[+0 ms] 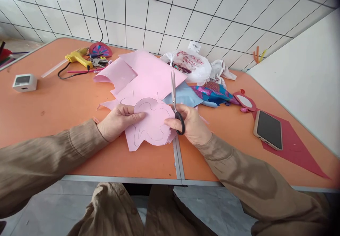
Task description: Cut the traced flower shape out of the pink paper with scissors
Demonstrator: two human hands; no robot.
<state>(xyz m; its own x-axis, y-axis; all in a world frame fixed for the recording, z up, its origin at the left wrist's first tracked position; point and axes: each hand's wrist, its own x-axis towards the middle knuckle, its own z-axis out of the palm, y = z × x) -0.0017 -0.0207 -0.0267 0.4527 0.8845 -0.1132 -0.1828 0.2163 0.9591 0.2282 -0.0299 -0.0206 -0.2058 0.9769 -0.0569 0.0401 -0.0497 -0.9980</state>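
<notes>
Left hand is pinching the pink sheet over the bench, right hand is gripping scissors, thumb on sheet; I'd be turning the sheet, not the scissors, for smooth curves.

The bare left hand and bare right hand hold a flat pink cutout with drawn curves — black-handled metal scissors, pointing far, in the right. Far left lies a yellow glue gun; right, a dark-screened rectangular phone.
</notes>
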